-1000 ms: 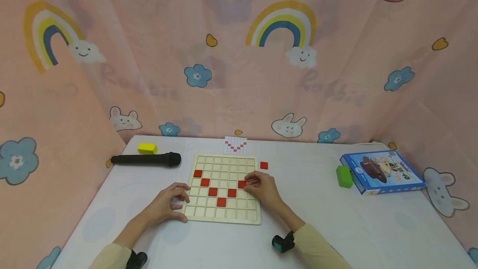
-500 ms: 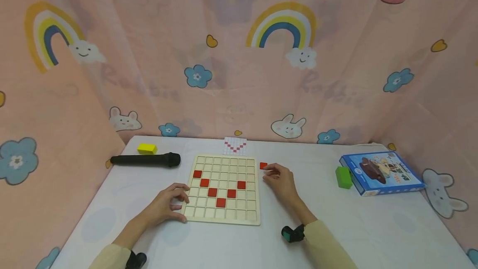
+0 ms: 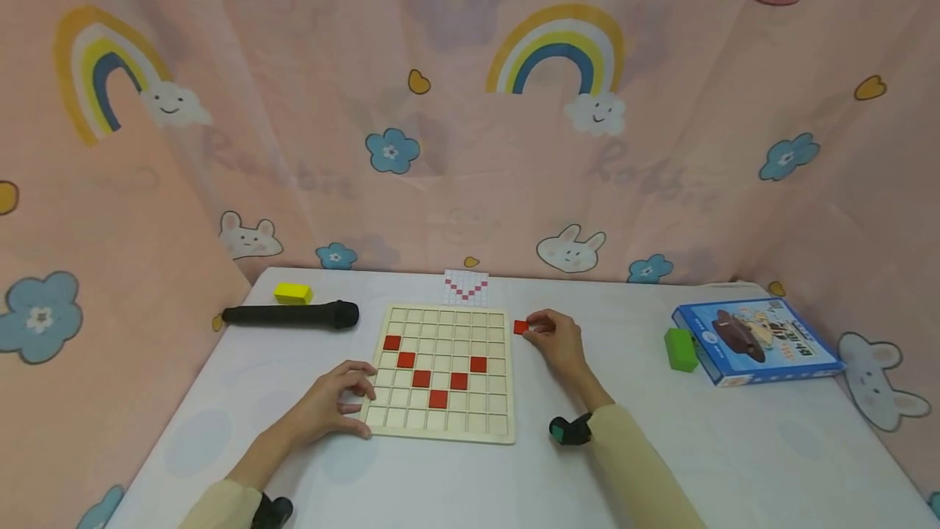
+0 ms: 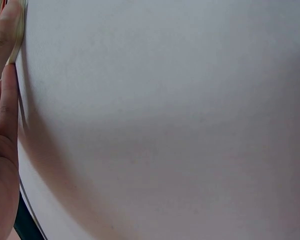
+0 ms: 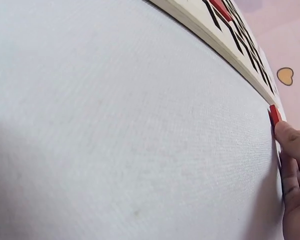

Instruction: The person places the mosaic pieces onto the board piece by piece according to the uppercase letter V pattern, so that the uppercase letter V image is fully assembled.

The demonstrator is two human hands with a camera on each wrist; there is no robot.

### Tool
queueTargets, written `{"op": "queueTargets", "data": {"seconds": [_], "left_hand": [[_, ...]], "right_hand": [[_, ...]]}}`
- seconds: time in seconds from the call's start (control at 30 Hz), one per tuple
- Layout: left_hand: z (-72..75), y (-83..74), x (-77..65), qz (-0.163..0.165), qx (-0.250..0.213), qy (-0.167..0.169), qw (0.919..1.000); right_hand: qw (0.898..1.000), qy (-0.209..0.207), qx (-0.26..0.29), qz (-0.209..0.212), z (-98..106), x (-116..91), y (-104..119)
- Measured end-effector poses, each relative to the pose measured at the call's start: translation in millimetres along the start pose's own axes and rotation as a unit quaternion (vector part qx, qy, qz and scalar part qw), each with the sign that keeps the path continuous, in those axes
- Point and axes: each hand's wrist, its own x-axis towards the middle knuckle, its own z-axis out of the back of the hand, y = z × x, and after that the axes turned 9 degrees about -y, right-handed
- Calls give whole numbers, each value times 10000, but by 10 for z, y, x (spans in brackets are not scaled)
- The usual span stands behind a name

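A pale wooden grid board [image 3: 477, 423] lies on the white table, with several red square tiles [image 3: 438, 399] set in its cells in a V-like pattern. My left hand [image 3: 334, 398] holds the board's left edge, fingers at the side and thumb by the near corner. Just off the board's far right side, my right hand [image 3: 558, 341] pinches a loose red tile [image 3: 520, 326] between thumb and fingers. In the right wrist view that tile [image 5: 274, 115] sticks out past the thumb, beside the board's edge. The left wrist view catches only part of the hand and board.
A small pattern card [image 3: 466, 288] with a similar red zigzag stands behind the board. To the left are a black microphone [image 3: 290, 315] and a yellow block [image 3: 293, 294]. A green block [image 3: 680, 349] and a blue box [image 3: 756, 341] lie to the right. A patterned cloth [image 3: 470, 186] hangs behind.
My right hand has let go of the tile on the board's right side, moved right and away from me, and taken hold of the loose red tile. The left hand stays put.
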Motion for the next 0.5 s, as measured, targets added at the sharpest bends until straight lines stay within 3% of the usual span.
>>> {"op": "queueTargets", "data": {"seconds": [0.33, 0.5], "left_hand": [[17, -2, -9, 6, 26, -14, 10000], [24, 4, -7, 26, 37, -30, 10000]], "right_hand": [[9972, 326, 335, -588, 89, -89, 42], [9960, 437, 443, -647, 119, -148, 90]]}}
